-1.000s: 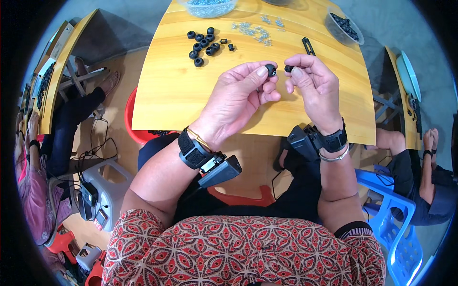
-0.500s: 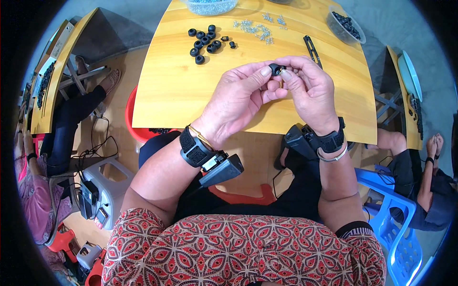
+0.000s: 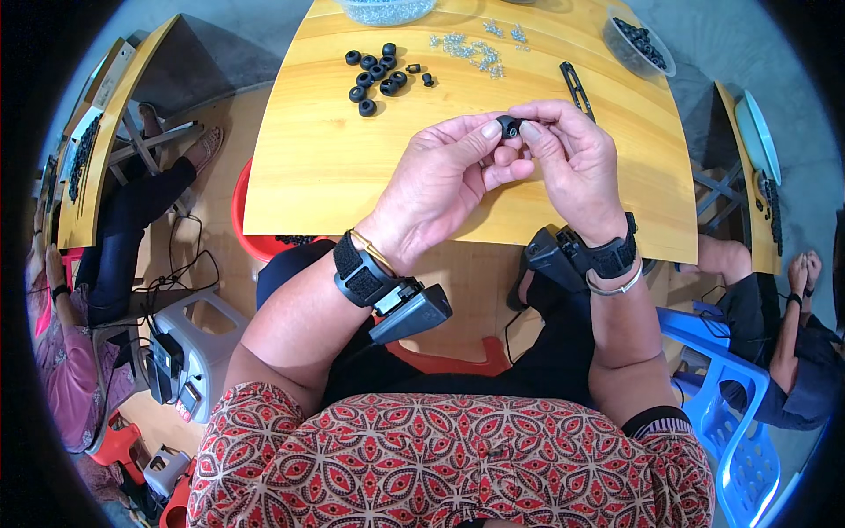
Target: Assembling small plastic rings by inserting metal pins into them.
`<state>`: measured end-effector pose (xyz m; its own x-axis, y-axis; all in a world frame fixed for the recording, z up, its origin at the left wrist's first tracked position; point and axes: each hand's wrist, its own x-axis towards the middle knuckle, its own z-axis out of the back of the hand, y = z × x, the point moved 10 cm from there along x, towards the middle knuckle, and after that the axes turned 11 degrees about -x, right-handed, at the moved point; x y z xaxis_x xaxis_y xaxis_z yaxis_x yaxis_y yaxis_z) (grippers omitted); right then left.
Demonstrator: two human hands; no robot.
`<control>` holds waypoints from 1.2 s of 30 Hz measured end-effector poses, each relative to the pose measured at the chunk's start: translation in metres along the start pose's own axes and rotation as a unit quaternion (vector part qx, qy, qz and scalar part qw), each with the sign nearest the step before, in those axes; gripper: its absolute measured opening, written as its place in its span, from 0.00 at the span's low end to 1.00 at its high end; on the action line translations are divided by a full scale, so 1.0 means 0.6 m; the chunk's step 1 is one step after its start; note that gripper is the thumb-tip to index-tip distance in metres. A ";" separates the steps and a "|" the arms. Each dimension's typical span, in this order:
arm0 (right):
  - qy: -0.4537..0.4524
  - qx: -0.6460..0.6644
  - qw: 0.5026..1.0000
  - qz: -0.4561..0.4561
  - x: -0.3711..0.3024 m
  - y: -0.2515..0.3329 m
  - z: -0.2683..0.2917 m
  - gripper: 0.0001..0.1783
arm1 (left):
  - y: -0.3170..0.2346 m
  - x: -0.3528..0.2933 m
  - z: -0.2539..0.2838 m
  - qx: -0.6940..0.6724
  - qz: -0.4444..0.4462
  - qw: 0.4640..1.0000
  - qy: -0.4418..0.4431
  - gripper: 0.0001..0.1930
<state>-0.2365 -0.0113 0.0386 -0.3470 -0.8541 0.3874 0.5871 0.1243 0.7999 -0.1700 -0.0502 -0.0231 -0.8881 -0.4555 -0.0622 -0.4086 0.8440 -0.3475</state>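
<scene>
Between my two hands, over the near part of the wooden table [image 3: 334, 185], a small black round wheel-like part [image 3: 509, 128] is pinched. My left hand [image 3: 451, 167] grips it with thumb and index finger from the left. From the right, the thumb and fingers of my right hand [image 3: 570, 158] close on the same part, partly covering it. A pale spot shows at its middle, too small to make out. Farther off lie several loose black wheel-like parts [image 3: 367, 107] and two smaller black pieces [image 3: 428, 80].
Clear small pieces [image 3: 480, 55] are scattered at the back of the table. A slotted black strip [image 3: 576, 91] lies to the right. A tub of black parts [image 3: 641, 48] and a tub of bluish pieces [image 3: 387, 11] stand at the far side. People sit at tables left and right.
My fingers have shifted slightly around the black part, and my right thumb sits a little differently against it. Both hands stay in the same place.
</scene>
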 end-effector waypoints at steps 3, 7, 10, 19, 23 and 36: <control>-0.013 -0.042 0.999 0.002 0.001 0.010 0.001 0.06 | -0.001 0.001 0.006 0.010 -0.005 1.000 0.020 0.11; -0.020 -0.086 0.996 0.034 0.001 0.019 0.003 0.06 | -0.013 0.000 0.001 0.062 -0.046 0.997 0.030 0.11; -0.001 -0.147 0.989 0.033 0.000 0.017 0.005 0.05 | -0.019 -0.002 -0.004 0.096 -0.067 0.993 0.031 0.11; -0.010 -0.102 0.994 -0.025 0.000 0.000 0.017 0.04 | 0.003 -0.002 0.011 -0.053 0.023 0.998 0.002 0.09; 0.007 -0.071 0.997 -0.038 -0.002 -0.001 0.010 0.05 | 0.011 -0.003 0.013 -0.096 0.049 0.994 -0.009 0.07; 0.024 -0.065 0.997 -0.034 -0.004 -0.006 0.003 0.05 | 0.003 -0.001 0.012 -0.044 0.019 0.999 -0.009 0.08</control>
<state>-0.2390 -0.0090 0.0357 -0.3551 -0.8820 0.3099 0.6542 0.0023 0.7563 -0.1689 -0.0502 -0.0302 -0.8997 -0.4269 -0.0918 -0.3920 0.8822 -0.2608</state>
